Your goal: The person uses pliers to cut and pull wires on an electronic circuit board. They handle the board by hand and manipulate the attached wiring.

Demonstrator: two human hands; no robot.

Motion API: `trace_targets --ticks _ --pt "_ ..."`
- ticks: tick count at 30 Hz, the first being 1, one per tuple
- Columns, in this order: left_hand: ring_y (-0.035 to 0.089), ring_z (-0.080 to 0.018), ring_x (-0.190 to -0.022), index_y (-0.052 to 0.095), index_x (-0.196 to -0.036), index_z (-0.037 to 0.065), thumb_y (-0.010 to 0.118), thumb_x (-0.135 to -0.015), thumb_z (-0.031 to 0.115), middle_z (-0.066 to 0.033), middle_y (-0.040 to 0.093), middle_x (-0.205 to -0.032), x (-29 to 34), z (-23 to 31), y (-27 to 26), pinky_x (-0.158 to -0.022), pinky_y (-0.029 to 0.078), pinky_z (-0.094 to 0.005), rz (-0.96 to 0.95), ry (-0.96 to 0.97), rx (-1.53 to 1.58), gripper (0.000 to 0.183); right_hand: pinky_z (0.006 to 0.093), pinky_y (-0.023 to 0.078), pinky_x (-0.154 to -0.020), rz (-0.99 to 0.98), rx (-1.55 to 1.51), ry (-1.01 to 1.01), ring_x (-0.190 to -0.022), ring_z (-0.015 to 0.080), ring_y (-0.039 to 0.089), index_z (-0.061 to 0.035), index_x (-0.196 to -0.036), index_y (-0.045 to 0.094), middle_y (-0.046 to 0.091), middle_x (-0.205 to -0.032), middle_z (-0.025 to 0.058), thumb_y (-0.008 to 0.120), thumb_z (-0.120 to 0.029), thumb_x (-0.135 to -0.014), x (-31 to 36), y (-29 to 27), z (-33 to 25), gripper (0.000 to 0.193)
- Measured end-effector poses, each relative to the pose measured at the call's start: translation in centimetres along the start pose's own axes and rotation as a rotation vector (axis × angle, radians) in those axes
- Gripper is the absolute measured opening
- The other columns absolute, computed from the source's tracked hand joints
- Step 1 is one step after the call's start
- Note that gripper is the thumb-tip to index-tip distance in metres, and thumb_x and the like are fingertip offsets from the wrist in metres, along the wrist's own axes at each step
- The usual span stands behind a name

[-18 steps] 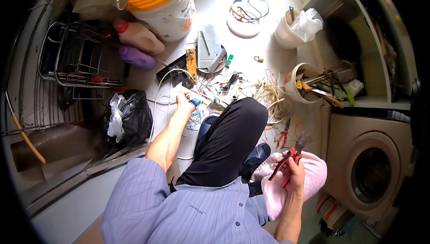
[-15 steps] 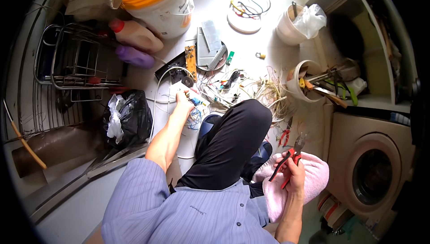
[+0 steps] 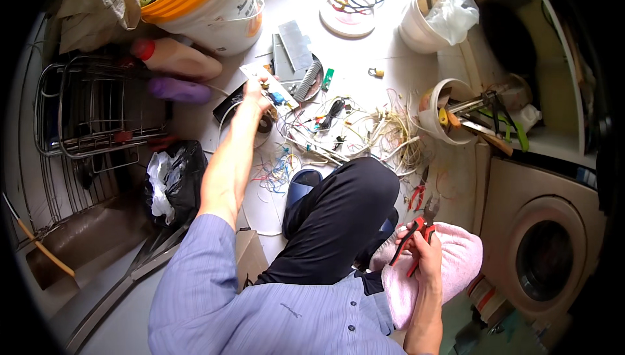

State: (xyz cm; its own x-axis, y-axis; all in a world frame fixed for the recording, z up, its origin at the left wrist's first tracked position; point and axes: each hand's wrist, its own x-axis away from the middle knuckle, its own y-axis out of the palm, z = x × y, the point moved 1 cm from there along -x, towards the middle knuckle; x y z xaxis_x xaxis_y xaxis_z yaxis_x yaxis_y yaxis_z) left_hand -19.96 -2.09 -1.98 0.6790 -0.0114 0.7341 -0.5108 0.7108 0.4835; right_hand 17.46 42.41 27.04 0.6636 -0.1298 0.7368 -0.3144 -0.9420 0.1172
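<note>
White floor (image 3: 390, 49), littered with wire offcuts (image 3: 390, 137). I see my left hand (image 3: 255, 94) has stretched further out than a moment ago, now pinching a small flat white board (image 3: 268, 85) lifted off the tangle. Right hand (image 3: 426, 251), unmoved by my knee, stays clenched on red-handled pliers (image 3: 416, 231).
</note>
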Motion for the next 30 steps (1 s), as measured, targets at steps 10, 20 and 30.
trace_targets --ticks 10,20,30 --pt "0.064 -0.0436 -0.119 0.049 -0.135 -0.006 0.044 -0.095 0.014 -0.0300 0.062 -0.129 12.8 8.4 3.8 -0.106 0.050 -0.0631 -0.335 0.042 -0.016 0.045 0.0362 0.058 -0.083 -0.075 -0.028 -0.043 -0.088 0.0231 0.071 0.0053 -0.124 0.057 0.072 -0.100 0.0150 0.058 -0.019 -0.103 -0.4 -0.4 0.4 0.032" --pt "0.070 -0.0375 -0.111 0.054 -0.134 -0.005 0.054 -0.096 0.019 -0.0259 0.069 -0.122 28.1 4.2 24.0 -0.102 0.056 -0.0545 -0.943 -0.107 -0.268 0.045 0.0314 0.056 -0.073 -0.145 -0.061 -0.257 -0.078 0.0187 0.066 0.0038 -0.119 0.056 0.067 -0.090 0.0102 0.062 -0.011 -0.101 1.5 -0.3 -3.5 0.024" --pt "0.073 -0.0361 -0.109 0.054 -0.139 -0.006 0.059 -0.096 0.029 -0.0260 0.072 -0.116 38.6 -11.4 30.0 -0.102 0.057 -0.0506 -1.075 -0.647 -0.449 0.055 0.0252 0.050 -0.064 0.001 -0.060 -0.636 -0.071 0.0094 0.062 -0.0007 -0.104 0.064 0.068 -0.088 0.0049 0.070 -0.016 -0.098 1.6 1.4 -16.9 0.018"
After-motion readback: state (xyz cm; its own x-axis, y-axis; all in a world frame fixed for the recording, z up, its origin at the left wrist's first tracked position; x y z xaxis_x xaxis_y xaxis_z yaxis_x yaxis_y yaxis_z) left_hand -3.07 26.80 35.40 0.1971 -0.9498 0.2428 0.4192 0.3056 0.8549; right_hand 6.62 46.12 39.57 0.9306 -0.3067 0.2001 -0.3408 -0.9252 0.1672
